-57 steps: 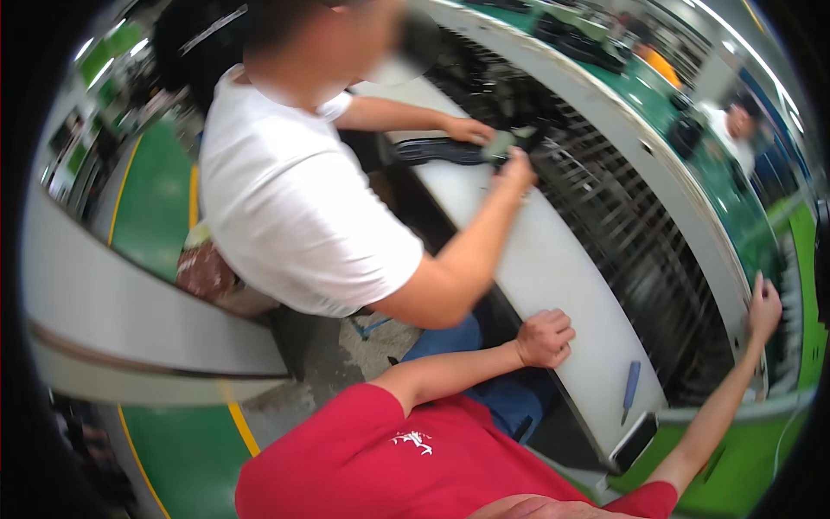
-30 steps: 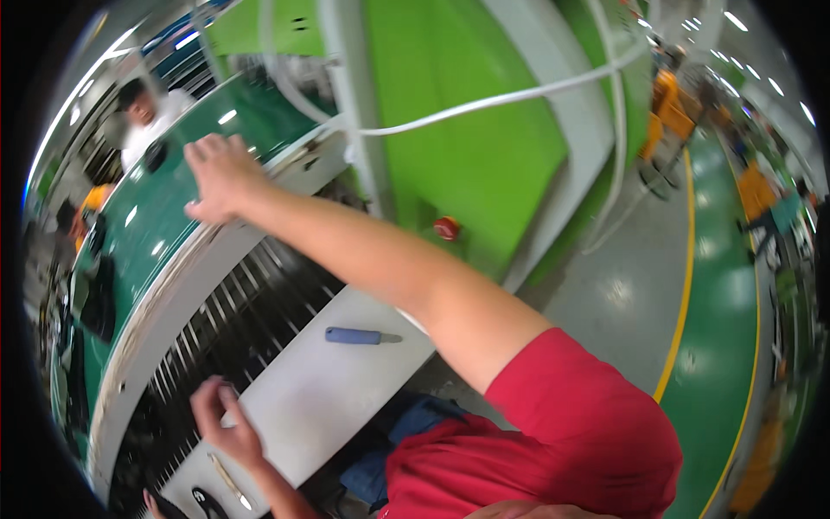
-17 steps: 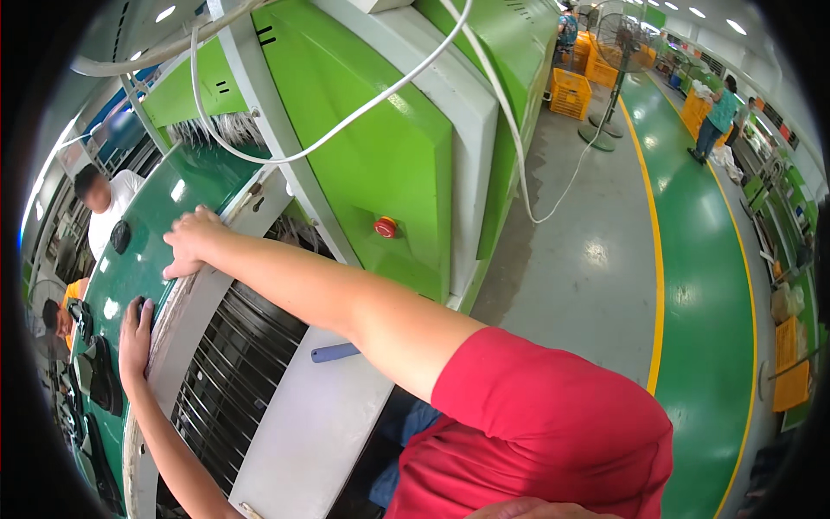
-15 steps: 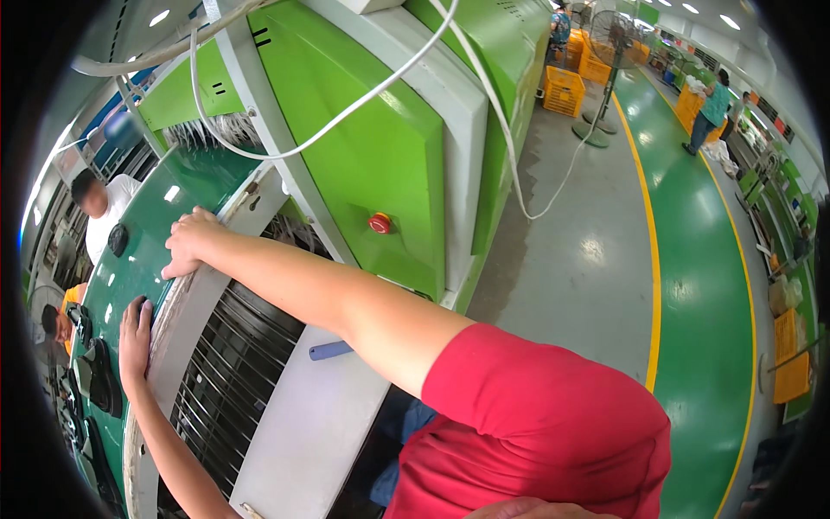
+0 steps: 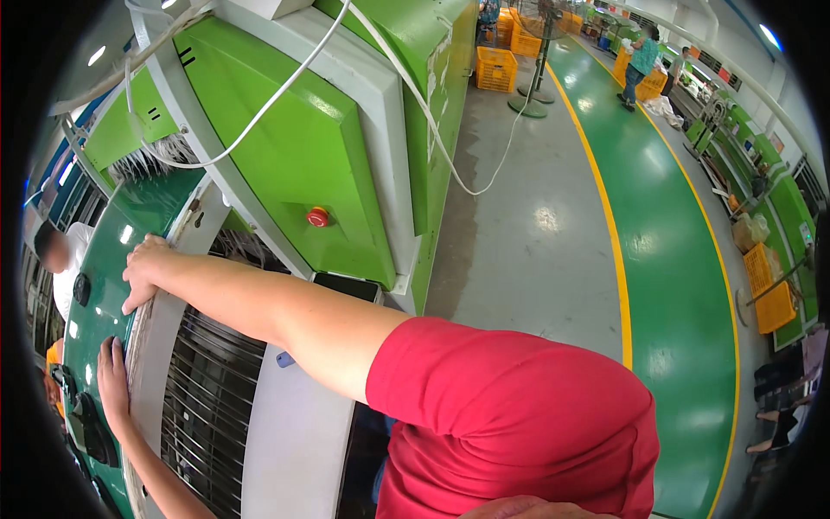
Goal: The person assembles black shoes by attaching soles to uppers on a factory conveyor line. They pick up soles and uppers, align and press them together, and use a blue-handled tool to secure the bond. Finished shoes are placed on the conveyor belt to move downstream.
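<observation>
We see two hands of the person, and both rest on the same pale rail (image 5: 143, 346) that runs along the far left edge of the machine. The right hand (image 5: 147, 268) lies at the far end of this rail, palm down, fingers together and bent over the edge toward the green belt (image 5: 104, 285); it holds nothing. The left hand (image 5: 112, 376) lies nearer on the rail, flat, with the fingers a little spread and pointing far. Between the rail and one long white table (image 5: 294, 450) there is one bed of dark rollers (image 5: 207, 406). One small blue tool (image 5: 285, 358) shows just under the right forearm, on the table's far end. Behind the arm stands one big green machine cover (image 5: 285, 164) with one red button (image 5: 318, 216), and two white cables (image 5: 432, 121) hang over it. On the belt we count about two dark pieces (image 5: 82, 290). On the right is a grey floor with one yellow line (image 5: 605, 216) and several yellow crates (image 5: 497, 69). One other person (image 5: 60, 259) sits at far left, another stands far away.
</observation>
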`<state>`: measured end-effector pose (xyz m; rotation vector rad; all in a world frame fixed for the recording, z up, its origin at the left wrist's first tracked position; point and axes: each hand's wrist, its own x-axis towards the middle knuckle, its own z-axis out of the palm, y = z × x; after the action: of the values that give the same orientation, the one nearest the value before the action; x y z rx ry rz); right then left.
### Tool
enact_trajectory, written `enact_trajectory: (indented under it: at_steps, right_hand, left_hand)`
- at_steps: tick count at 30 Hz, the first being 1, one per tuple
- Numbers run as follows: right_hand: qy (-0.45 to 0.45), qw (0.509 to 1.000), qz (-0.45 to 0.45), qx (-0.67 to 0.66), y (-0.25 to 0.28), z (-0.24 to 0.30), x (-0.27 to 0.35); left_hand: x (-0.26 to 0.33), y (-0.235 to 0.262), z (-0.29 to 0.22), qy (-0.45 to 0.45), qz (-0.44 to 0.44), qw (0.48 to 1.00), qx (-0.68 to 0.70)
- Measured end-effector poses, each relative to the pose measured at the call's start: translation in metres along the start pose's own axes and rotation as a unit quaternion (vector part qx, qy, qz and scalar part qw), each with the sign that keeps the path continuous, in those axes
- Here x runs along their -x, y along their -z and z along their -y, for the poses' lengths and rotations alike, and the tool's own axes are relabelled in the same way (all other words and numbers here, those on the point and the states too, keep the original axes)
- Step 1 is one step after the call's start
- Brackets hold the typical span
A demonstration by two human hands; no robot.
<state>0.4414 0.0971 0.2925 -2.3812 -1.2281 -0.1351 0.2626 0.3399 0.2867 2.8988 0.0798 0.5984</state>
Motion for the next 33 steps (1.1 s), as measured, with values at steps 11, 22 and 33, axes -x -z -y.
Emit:
enact_trajectory:
  at_steps: [11, 22, 33]
  right_hand:
    - [0.013, 0.999, -0.042, -0.03, -0.008, -0.003, -0.003]
    - [0.028, 0.998, -0.062, -0.012, -0.009, -0.001, 0.0]
    - [0.039, 0.997, -0.067, 0.017, -0.003, -0.007, 0.007]
  left_hand:
    - [-0.002, 0.0, 0.014, -0.018, 0.0, 1.0, -0.019]
    - [0.01, 0.002, -0.008, 0.0, -0.031, 0.999, -0.023]
    - [0.014, 0.007, -0.039, 0.055, -0.047, 0.996, -0.051]
